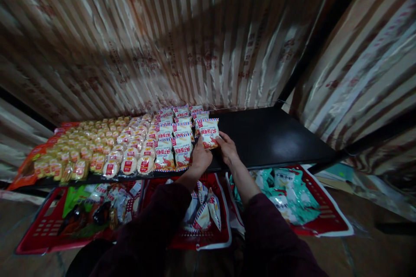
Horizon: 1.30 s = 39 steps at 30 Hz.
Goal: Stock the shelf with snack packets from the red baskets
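Between my two hands is a white snack bag (pixel 209 131) with red lettering and a striped top edge. My left hand (pixel 200 156) grips its lower left corner, and my right hand (pixel 227 147) pinches its lower right side. The bag is held at the right end of rows of matching snack bags (pixel 164 154), which stand on a black shelf (pixel 260 132). Left of those rows lie round wrapped crackers (pixel 129 164) with red labels. My left fingers are partly hidden behind the hand.
Yellowish packaged snacks (pixel 79 169) and orange packaging (pixel 26 166) fill the shelf's left end. Below the front edge stand a left red basket (pixel 35 242), a middle red basket (pixel 224 207) with more striped bags, and a right basket (pixel 328 207) holding green packets (pixel 292 199). Striped sheeting hangs behind.
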Each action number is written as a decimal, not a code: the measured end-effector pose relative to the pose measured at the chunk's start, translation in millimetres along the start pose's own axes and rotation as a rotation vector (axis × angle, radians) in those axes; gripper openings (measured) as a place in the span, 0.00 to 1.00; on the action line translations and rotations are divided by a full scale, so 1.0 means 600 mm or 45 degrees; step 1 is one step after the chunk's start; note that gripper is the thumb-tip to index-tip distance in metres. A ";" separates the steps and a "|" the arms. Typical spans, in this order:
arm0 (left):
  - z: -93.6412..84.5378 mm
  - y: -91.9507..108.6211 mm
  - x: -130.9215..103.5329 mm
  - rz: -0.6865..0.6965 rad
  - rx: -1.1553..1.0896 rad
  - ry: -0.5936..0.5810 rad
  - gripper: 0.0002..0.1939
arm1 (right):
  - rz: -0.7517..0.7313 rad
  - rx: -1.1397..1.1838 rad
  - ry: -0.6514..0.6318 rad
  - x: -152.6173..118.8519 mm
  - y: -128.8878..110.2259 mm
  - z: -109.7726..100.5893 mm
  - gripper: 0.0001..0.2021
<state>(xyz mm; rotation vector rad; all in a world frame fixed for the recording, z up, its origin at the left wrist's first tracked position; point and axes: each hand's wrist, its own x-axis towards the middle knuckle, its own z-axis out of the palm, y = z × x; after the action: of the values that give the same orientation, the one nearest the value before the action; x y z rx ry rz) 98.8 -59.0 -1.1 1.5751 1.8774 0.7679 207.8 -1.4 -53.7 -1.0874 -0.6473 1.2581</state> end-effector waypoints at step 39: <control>0.021 0.002 0.053 -0.095 -0.075 0.027 0.36 | -0.357 -0.917 -0.002 0.029 0.045 0.005 0.22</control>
<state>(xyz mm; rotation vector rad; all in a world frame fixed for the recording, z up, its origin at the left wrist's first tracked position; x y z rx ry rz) 104.2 -26.8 -10.8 1.4580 1.8996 0.8030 198.0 14.6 -80.1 -1.5082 -1.2622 0.7869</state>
